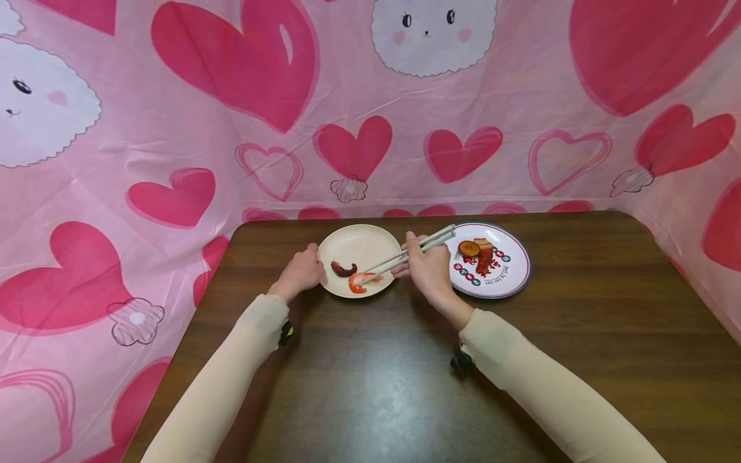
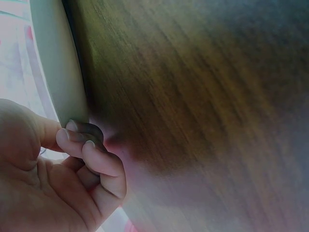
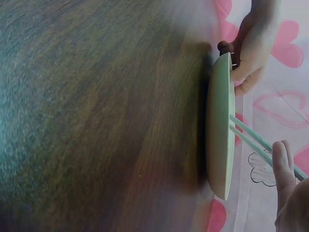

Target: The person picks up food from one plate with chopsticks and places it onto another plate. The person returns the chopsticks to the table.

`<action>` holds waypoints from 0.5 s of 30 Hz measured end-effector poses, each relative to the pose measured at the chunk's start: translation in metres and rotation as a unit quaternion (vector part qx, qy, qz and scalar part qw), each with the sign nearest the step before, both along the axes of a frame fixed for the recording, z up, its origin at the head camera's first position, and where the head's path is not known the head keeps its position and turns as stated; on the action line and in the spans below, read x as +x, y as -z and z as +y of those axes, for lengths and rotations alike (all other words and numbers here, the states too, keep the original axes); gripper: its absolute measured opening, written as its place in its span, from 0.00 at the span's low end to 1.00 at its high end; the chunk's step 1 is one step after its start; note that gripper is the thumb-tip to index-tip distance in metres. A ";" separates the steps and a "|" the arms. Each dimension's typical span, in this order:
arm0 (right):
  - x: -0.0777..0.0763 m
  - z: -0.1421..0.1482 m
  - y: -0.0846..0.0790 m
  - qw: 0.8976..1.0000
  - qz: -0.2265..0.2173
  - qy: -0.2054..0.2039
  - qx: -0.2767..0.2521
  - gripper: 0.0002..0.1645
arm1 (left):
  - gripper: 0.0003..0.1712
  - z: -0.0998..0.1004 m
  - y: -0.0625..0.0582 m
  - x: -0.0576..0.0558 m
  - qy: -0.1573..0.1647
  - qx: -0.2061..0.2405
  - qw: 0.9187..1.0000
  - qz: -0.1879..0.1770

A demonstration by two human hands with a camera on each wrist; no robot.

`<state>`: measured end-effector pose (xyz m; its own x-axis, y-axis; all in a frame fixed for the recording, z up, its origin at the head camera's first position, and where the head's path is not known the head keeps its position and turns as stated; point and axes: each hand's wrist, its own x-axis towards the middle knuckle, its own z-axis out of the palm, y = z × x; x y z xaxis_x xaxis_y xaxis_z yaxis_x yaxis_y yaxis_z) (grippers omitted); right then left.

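Observation:
My left hand (image 1: 300,273) pinches the left rim of a cream plate (image 1: 357,236); in the left wrist view, the thumb is over the rim and curled fingers are beneath. An orange-and-white shrimp (image 1: 355,284) lies near the plate's front, below a dark reddish-brown curled food piece (image 1: 345,269). From the right, my right hand (image 1: 429,269) holds a pair of pale chopsticks (image 1: 444,235). Their tips reach the shrimp; whether they grip it I cannot tell. In the right wrist view, the plate wall (image 3: 218,140) hides the food and the chopstick tips.
Right of my right hand stands a white plate (image 1: 512,276) with a blue rim and printed writing. On it are a round brown slice (image 1: 469,249), a tan strip (image 1: 483,244) and a red piece (image 1: 485,261). Both plates are near the back edge of the dark wooden table (image 1: 370,360).

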<state>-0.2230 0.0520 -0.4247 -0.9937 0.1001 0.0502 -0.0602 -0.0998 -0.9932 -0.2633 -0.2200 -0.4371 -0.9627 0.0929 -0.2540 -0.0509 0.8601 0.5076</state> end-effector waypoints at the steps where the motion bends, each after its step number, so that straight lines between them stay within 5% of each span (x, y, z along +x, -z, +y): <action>1: 0.000 0.000 0.000 1.000 -0.001 0.000 0.000 0.28 | 0.27 0.000 0.000 0.000 -0.001 0.001 1.000 0.000; 15: 0.000 0.004 0.001 1.000 -0.005 -0.015 -0.010 0.27 | 0.27 0.000 0.002 -0.001 -0.001 0.000 1.000 0.003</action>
